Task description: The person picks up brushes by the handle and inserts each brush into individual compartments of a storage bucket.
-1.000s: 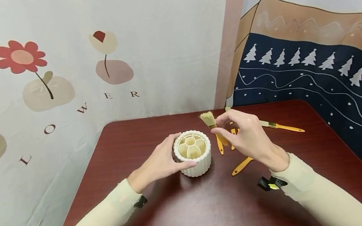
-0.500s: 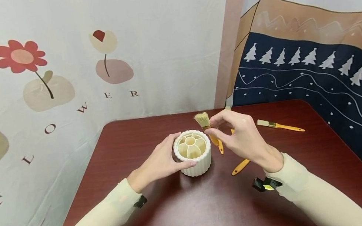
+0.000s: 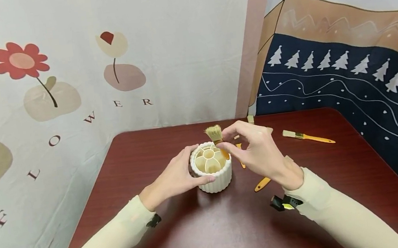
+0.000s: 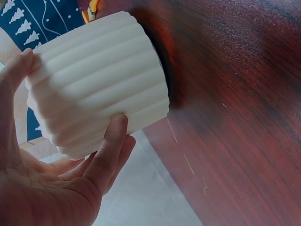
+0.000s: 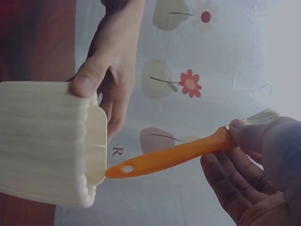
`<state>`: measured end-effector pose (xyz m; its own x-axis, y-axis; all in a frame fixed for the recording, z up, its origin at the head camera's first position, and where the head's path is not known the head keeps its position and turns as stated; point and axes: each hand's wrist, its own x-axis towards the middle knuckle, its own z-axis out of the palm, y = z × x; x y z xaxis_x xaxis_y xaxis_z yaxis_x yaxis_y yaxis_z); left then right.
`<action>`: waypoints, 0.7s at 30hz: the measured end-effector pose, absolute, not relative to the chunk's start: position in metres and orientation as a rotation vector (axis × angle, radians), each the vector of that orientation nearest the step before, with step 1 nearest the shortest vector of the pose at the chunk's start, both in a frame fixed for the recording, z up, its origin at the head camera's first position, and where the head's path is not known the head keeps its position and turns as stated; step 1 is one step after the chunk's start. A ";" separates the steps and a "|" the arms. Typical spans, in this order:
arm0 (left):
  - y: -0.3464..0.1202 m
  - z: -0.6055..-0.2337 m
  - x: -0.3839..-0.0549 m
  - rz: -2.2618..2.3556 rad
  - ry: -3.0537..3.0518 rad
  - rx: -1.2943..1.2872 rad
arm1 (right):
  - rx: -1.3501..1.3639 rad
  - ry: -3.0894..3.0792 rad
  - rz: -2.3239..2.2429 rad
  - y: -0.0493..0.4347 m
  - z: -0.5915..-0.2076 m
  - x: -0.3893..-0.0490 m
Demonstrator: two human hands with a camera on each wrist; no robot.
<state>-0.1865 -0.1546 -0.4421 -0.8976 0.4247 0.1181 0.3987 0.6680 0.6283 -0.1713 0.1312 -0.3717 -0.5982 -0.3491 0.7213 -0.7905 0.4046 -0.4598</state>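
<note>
Clearly, your left hand [image 3: 173, 178] grips the white ribbed holder [image 3: 216, 184], which stands upright on the dark red table [image 3: 204, 234]; your thumb lies across its near side and your fingers cover part of the wall at its left. Dividers [image 3: 209, 158] split its inside into compartments, though you can hardly make out how deep they go. In the left wrist view the mouth is turned away and only the wall shows.

Your right hand [image 3: 260, 145] pinches the orange-handled brush [image 5: 181, 154] near its metal band, bristles up, the handle slanting down at the holder's right rim. The right wrist view puts the handle's tip right by the mouth, but you can't tell whether it touches anything there.

Your right hand and arm hide much of what lies behind them: one handle [image 3: 242, 164] peeks out just right of the holder, another handle end [image 3: 263, 184] juts from behind your wrist, and a bristle tip [image 3: 251, 119] shows at the table's back edge. Only the brush farthest right [image 3: 308, 136] lies in full sight. In the left wrist view the top edge cuts off an orange piece [image 4: 90, 9], too partial to identify, while hair-thin strands [image 4: 188, 164] lie on the table.
</note>
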 end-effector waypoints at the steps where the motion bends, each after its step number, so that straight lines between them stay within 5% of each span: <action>1: -0.155 -0.442 -0.186 1.053 2.836 0.704 | 0.968 -2.142 1.111 0.130 -0.371 -0.171; 21: -0.156 -0.442 -0.187 1.071 2.816 0.711 | 1.029 -2.104 1.209 0.108 -0.374 -0.171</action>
